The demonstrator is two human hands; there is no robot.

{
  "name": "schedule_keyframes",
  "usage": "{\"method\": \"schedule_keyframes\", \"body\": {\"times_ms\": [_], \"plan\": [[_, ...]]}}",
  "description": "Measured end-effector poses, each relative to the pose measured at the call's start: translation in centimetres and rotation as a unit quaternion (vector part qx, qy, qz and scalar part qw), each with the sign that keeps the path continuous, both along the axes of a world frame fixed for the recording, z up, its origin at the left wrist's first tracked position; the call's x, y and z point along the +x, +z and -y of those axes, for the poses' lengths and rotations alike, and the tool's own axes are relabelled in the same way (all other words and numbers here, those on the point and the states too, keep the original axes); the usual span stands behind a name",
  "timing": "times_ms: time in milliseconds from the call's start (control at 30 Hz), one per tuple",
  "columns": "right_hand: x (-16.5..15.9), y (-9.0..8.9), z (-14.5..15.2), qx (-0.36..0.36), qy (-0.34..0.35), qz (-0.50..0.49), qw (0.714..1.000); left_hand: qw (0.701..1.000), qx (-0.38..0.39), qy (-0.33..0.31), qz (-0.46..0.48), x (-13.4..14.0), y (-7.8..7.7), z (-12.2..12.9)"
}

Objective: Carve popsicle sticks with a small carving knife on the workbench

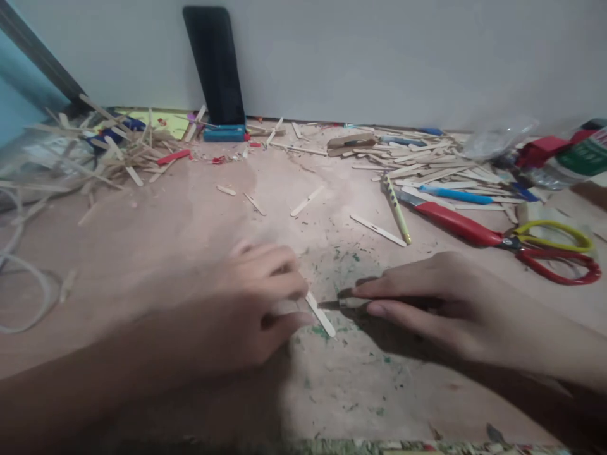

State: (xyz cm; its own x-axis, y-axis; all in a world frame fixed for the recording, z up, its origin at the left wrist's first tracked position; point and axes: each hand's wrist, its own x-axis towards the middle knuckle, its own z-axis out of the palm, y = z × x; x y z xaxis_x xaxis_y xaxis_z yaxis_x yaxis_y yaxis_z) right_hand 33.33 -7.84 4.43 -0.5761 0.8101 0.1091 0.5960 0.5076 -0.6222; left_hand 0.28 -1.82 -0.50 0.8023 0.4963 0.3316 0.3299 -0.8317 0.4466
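My left hand (265, 297) pinches a pale wooden popsicle stick (325, 320) between thumb and fingers, its lower end sticking out over the table. Closed around the handle of a small craft knife (348, 303), my right hand (417, 303) lies to the right of the stick. The knife's thin dark blade points left and meets the stick's edge, where a small notch shows. My right fingers cover most of the knife handle. Beyond my hands lie a slotted stick (378, 230), a plain stick (307, 201) and a spotted yellow pencil (397, 210).
Heaps of sticks lie at the back left (128, 151) and back right (427, 161). Scissors (502, 240), a blue pen (455, 194) and a plastic bottle (581, 158) are at right. A phone (215, 66) leans on the wall in a blue stand (225, 133). A white cable (45, 297) curls at left.
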Motion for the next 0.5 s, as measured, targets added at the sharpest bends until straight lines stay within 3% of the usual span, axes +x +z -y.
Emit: {"method": "schedule_keyframes", "body": {"times_ms": [133, 333, 500], "plan": [[-0.2, -1.1, 0.4, 0.038, 0.006, -0.007, 0.999, 0.999, 0.018, 0.033, -0.031, 0.1, 0.6, 0.0], [-0.2, -1.8, 0.7, 0.032, 0.001, -0.009, 0.999, 0.996, 0.057, -0.038, -0.065, 0.5, 1.0, 0.6], [0.1, -1.2, 0.8, 0.030, 0.020, -0.022, 0.999, 0.995, 0.059, -0.053, -0.057, 0.6, 0.8, 0.8]]}}
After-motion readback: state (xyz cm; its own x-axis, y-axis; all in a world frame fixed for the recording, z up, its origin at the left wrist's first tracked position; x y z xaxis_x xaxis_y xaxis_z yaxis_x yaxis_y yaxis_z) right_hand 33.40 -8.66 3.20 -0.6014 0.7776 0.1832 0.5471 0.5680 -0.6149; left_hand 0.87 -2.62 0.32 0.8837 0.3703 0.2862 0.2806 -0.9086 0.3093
